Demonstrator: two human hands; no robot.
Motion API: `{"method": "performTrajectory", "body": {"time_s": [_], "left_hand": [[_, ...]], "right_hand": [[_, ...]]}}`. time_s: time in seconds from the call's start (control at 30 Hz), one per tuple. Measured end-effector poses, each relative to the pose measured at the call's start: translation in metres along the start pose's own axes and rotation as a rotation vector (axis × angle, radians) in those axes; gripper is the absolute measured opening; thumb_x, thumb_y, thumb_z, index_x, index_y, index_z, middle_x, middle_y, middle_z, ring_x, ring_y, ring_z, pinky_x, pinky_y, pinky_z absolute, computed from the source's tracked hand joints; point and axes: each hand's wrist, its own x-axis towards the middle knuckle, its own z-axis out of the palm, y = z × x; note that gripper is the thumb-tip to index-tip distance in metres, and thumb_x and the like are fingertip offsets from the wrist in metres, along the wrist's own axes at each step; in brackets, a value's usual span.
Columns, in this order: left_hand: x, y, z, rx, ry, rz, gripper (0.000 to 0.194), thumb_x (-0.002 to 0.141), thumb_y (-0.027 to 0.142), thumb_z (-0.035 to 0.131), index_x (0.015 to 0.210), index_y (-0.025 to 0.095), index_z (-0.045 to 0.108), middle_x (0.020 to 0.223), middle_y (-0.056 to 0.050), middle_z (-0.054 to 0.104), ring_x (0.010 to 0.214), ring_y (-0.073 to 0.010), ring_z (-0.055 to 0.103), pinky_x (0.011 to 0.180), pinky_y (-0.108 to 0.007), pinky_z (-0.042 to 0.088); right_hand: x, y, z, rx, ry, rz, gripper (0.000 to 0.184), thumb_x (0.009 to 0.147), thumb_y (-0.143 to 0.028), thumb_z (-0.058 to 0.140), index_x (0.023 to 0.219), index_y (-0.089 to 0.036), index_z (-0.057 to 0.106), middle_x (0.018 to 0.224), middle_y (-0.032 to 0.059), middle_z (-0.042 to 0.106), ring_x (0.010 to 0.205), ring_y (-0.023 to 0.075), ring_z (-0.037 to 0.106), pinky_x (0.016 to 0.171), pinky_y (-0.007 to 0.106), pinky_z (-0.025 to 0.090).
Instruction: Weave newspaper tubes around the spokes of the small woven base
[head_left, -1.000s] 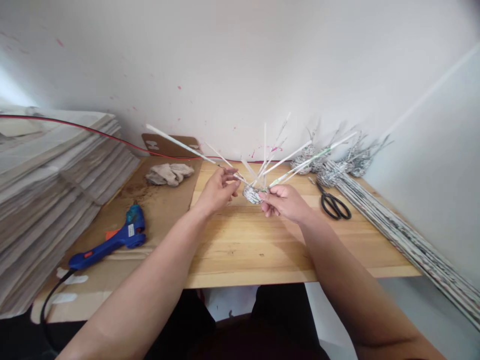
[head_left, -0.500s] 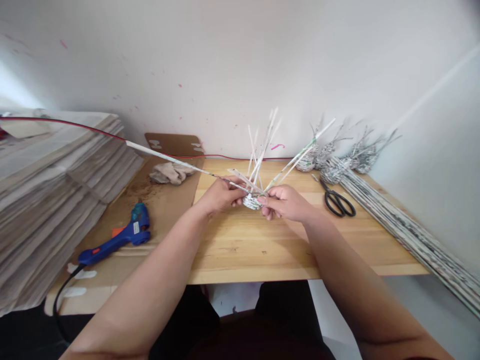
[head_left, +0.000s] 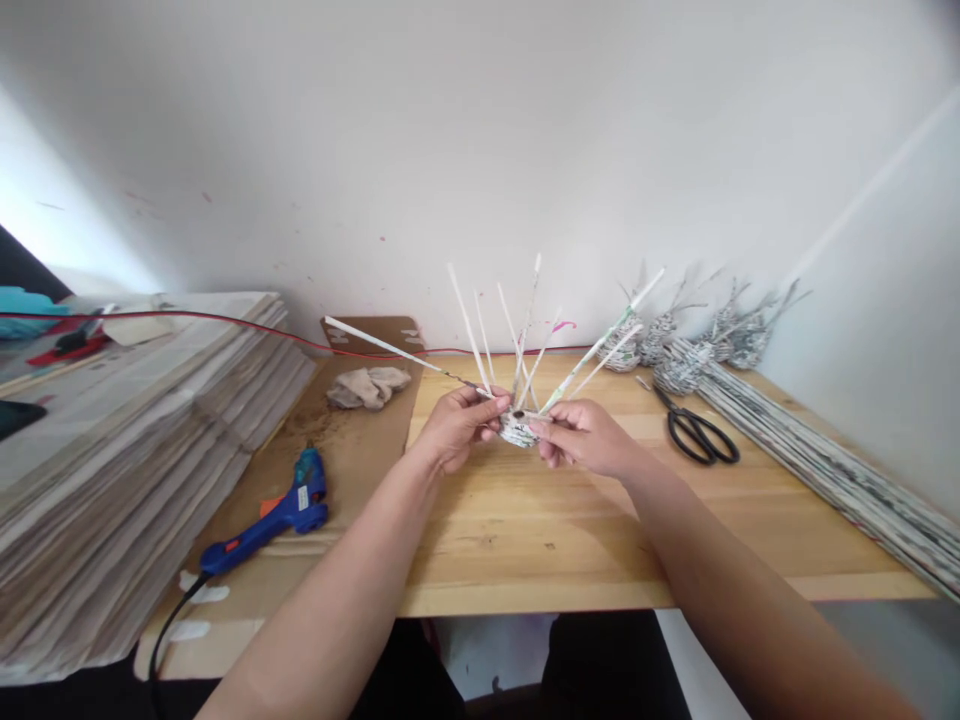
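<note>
A small woven paper basket (head_left: 519, 431), made of rolled newspaper, is held between my hands just above the wooden table (head_left: 480, 570). Several upright paper sticks (head_left: 523, 345) fan out from its rim. My left hand (head_left: 465, 425) pinches the basket's left rim along with a long paper strand (head_left: 382, 350) that runs out to the upper left. On the other side my right hand (head_left: 585, 435) is closed on the right rim, thumb on the near side, below a greenish-white stick (head_left: 604, 340). Fingertips behind the basket are partly hidden.
Black scissors (head_left: 701, 435) lie to the right, near a bundle of paper rolls (head_left: 810, 455) and several finished-looking woven pieces (head_left: 682, 370) by the wall. On the left are a blue glue gun (head_left: 274, 520), a crumpled cloth (head_left: 369, 387) and a tall newspaper stack (head_left: 142, 480).
The camera view has shifted, so the scene sits lower and further right. A stick near my left hand now stands up instead of leaning across the basket, and the basket's opening shows more.
</note>
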Motion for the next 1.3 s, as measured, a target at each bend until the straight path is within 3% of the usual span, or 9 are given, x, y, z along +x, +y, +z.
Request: {"method": "performTrajectory", "body": {"time_s": [0.1, 0.37, 0.53, 0.63, 0.77, 0.97, 1.13, 1.23, 1.3], "left_hand": [[0.001, 0.0, 0.0, -0.067, 0.063, 0.001, 0.039, 0.055, 0.033, 0.094, 0.077, 0.011, 0.072, 0.062, 0.003, 0.06, 0.047, -0.0018, 0.047, 0.039, -0.013, 0.03], [0.002, 0.001, -0.003, -0.143, 0.098, -0.04, 0.044, 0.066, 0.047, 0.088, 0.087, 0.011, 0.075, 0.063, 0.001, 0.063, 0.058, -0.0062, 0.057, 0.054, -0.016, 0.044], [0.003, 0.001, -0.002, -0.19, 0.234, 0.01, 0.039, 0.07, 0.04, 0.085, 0.097, 0.015, 0.073, 0.058, 0.005, 0.058, 0.052, -0.0045, 0.053, 0.054, -0.016, 0.041], [0.002, 0.005, 0.0, -0.203, 0.282, 0.079, 0.044, 0.074, 0.036, 0.082, 0.112, 0.019, 0.069, 0.074, 0.003, 0.07, 0.052, -0.0027, 0.052, 0.056, -0.015, 0.042], [-0.005, 0.011, 0.005, -0.022, 0.22, 0.25, 0.078, 0.077, 0.041, 0.08, 0.145, 0.024, 0.046, 0.113, -0.008, 0.074, 0.064, -0.0068, 0.058, 0.066, -0.021, 0.05], [-0.014, 0.017, 0.009, 0.151, 0.098, 0.34, 0.095, 0.08, 0.045, 0.076, 0.156, 0.04, 0.02, 0.139, -0.009, 0.061, 0.077, -0.0103, 0.067, 0.072, -0.024, 0.054], [-0.017, 0.026, 0.007, 0.158, 0.156, 0.452, 0.087, 0.087, 0.049, 0.065, 0.155, 0.052, 0.012, 0.163, -0.005, 0.034, 0.087, -0.0128, 0.069, 0.066, -0.024, 0.056], [-0.014, 0.026, 0.0, 0.236, 0.16, 0.508, 0.073, 0.092, 0.049, 0.057, 0.156, 0.048, 0.022, 0.159, -0.005, 0.041, 0.087, -0.0129, 0.068, 0.068, -0.024, 0.056], [-0.009, 0.022, -0.006, 0.408, 0.138, 0.528, 0.053, 0.095, 0.043, 0.053, 0.147, 0.036, 0.048, 0.139, -0.007, 0.062, 0.086, -0.0146, 0.067, 0.072, -0.027, 0.055]], "right_hand": [[0.0, 0.001, 0.001, 0.001, 0.001, -0.002, 0.036, 0.083, -0.048, 0.07, 0.07, -0.015, 0.063, 0.061, 0.0025, 0.067, 0.05, 0.0104, 0.061, 0.046, 0.021, 0.039], [0.0, -0.001, 0.008, 0.02, -0.024, 0.013, 0.03, 0.084, -0.042, 0.07, 0.073, -0.016, 0.062, 0.064, 0.0011, 0.067, 0.052, 0.0104, 0.061, 0.049, 0.022, 0.043], [0.002, 0.006, 0.012, -0.042, -0.049, -0.002, 0.03, 0.086, -0.043, 0.069, 0.072, -0.016, 0.064, 0.061, 0.0007, 0.066, 0.049, 0.0101, 0.058, 0.049, 0.022, 0.042], [0.003, 0.008, 0.013, -0.076, -0.018, -0.007, 0.029, 0.086, -0.041, 0.068, 0.072, -0.016, 0.065, 0.059, -0.0004, 0.064, 0.047, 0.0094, 0.056, 0.048, 0.022, 0.041], [0.002, 0.003, 0.012, -0.026, 0.049, 0.023, 0.03, 0.085, -0.042, 0.069, 0.07, -0.016, 0.063, 0.06, 0.0003, 0.066, 0.049, 0.01, 0.059, 0.048, 0.021, 0.042], [0.001, -0.006, 0.01, -0.018, 0.091, 0.043, 0.032, 0.085, -0.042, 0.068, 0.068, -0.016, 0.062, 0.061, 0.0029, 0.068, 0.049, 0.0111, 0.062, 0.045, 0.02, 0.04], [0.001, -0.004, 0.009, 0.007, 0.087, 0.061, 0.034, 0.083, -0.043, 0.071, 0.066, -0.016, 0.062, 0.057, 0.0028, 0.066, 0.048, 0.0112, 0.062, 0.044, 0.02, 0.04], [0.001, -0.002, 0.009, -0.029, 0.071, 0.026, 0.034, 0.083, -0.044, 0.07, 0.067, -0.016, 0.062, 0.058, 0.0031, 0.067, 0.049, 0.0112, 0.062, 0.043, 0.019, 0.039], [0.001, -0.001, 0.009, -0.048, 0.067, 0.007, 0.034, 0.084, -0.044, 0.069, 0.067, -0.016, 0.061, 0.06, 0.0034, 0.068, 0.05, 0.0112, 0.062, 0.044, 0.019, 0.04]]}}
